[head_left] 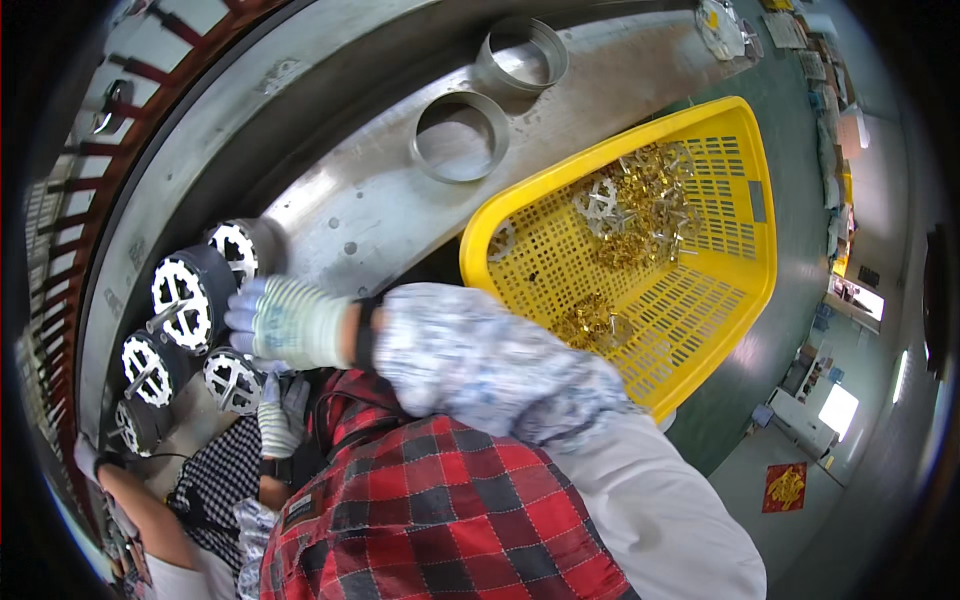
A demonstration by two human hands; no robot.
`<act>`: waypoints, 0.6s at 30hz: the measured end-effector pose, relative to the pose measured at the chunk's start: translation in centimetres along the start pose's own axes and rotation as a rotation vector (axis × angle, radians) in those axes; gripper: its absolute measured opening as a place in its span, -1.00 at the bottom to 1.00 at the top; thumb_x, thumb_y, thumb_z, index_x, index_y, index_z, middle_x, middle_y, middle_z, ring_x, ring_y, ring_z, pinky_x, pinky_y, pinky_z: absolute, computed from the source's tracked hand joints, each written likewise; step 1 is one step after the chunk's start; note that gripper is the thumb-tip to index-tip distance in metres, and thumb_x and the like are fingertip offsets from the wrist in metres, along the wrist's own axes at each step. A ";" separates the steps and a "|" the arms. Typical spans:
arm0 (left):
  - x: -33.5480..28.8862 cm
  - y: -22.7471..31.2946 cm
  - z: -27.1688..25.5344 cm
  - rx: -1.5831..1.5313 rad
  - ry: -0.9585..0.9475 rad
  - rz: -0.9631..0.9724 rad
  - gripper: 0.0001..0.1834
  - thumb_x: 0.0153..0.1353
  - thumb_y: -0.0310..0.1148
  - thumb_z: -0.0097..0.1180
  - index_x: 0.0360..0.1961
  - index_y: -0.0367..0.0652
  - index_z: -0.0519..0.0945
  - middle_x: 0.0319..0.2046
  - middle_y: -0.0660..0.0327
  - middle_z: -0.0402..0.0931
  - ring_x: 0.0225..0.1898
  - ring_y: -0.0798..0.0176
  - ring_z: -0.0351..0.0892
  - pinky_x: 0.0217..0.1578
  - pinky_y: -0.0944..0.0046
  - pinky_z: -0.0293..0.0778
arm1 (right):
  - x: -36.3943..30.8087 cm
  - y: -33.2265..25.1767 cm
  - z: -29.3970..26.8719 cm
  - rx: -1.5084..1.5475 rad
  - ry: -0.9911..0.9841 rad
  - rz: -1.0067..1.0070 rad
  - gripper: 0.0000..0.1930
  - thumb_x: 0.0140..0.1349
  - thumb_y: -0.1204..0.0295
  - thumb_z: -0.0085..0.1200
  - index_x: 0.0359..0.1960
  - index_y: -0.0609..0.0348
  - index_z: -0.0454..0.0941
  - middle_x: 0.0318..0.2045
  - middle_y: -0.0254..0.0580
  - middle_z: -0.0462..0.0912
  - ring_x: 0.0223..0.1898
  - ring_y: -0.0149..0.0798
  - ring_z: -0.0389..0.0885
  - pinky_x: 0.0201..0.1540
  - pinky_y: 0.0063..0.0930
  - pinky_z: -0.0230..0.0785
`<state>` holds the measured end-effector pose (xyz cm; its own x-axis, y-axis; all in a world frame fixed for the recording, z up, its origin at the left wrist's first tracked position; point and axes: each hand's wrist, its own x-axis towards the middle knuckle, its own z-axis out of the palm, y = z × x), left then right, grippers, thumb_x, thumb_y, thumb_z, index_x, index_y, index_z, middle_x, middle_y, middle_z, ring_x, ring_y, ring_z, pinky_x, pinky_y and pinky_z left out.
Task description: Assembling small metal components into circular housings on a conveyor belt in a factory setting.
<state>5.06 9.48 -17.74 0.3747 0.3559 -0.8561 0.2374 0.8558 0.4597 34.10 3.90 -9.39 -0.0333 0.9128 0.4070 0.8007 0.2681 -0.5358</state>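
Several dark cylinders with silver spoked faces and a thin metal shaft in the middle are grouped on the metal surface at the left. My right hand point(292, 322), in a pale knitted glove, reaches across my body. Its outstretched fingers are at the side of the largest cylinder point(212, 290), their tips partly hidden. Below it, my left hand point(280, 418), gloved too, has its fingers stretched up beside a lower cylinder point(233, 382). Another cylinder point(240, 245) stands behind; two more, a left cylinder point(150, 368) and a lowest cylinder point(138, 425), are near the rim.
A yellow plastic basket point(480, 240) at the right holds gold-coloured small parts and silver spoked discs point(600, 200). Two metal rings, a near ring point(415, 140) and a far ring point(555, 45), rest on the metal bench point(350, 215). Another person's arm point(150, 510) is at the lower left.
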 end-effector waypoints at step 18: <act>7.4 6.1 39.4 1.633 -0.742 0.657 -0.36 0.29 -0.29 -0.03 0.39 0.12 0.15 -0.13 -0.10 0.57 -0.16 -0.13 0.59 -0.10 -0.02 0.45 | -61.3 20.4 8.7 -0.295 0.015 1.589 -0.42 0.24 0.19 0.09 0.27 0.12 0.32 0.18 0.05 0.47 0.22 0.07 0.39 0.26 -0.23 0.27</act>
<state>44.62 2.55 -11.91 0.8917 -0.1575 -0.4243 0.2444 -0.6216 0.7443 47.30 -43.88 -51.69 0.9031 0.1928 -0.3838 0.0999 -0.9633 -0.2490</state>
